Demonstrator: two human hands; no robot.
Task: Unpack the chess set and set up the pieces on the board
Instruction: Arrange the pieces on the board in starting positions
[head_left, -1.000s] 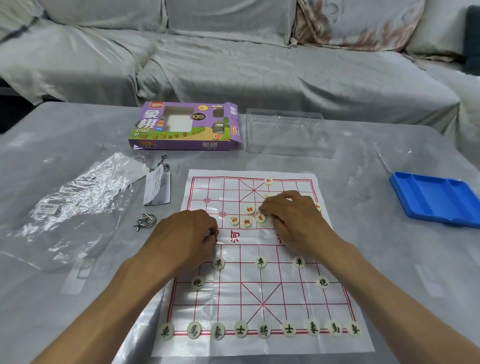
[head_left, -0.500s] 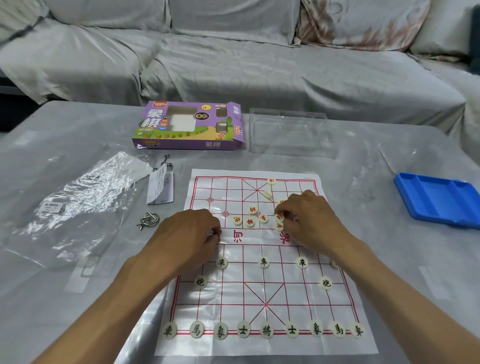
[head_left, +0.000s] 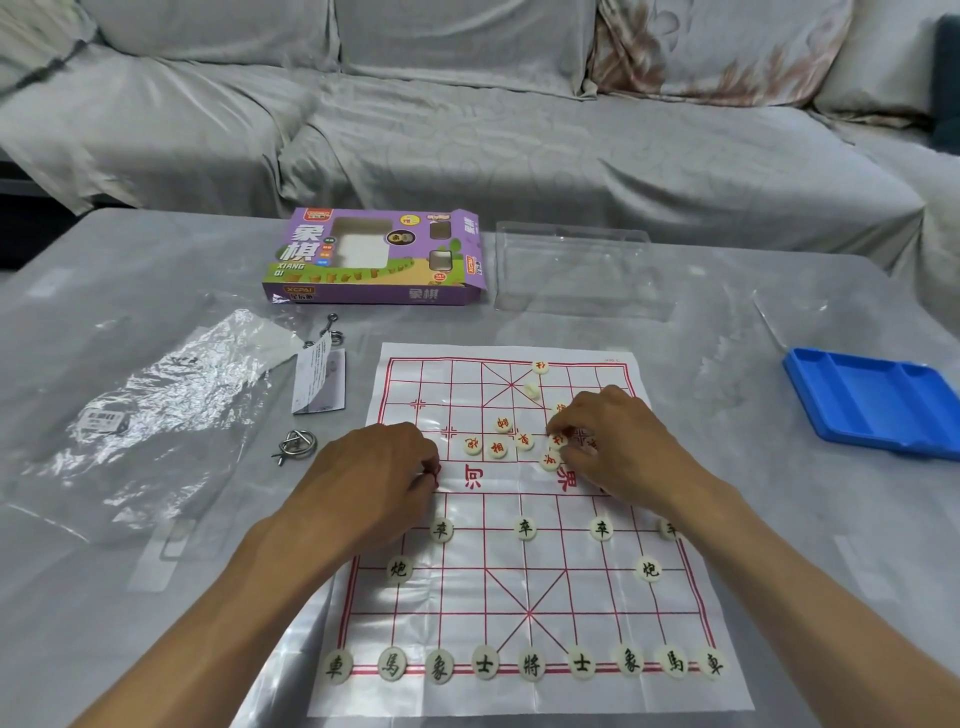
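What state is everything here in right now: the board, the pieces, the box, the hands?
Board: unrolled flat on the table.
Black pieces: set up in rows on the near side.
Red pieces: loose cluster mid-board, not yet placed.
Box: lying flat, end flap open.
Clear tray: empty.
Blue tray: empty.
Plastic bag: crumpled, flat.
Left hand: fingers curled on something red.
Right hand: fingertips among the red pieces.

Black-lettered pieces (head_left: 531, 665): fifteen visible. Red-lettered pieces (head_left: 497, 448): about nine, some hidden. Board (head_left: 530, 587): one.
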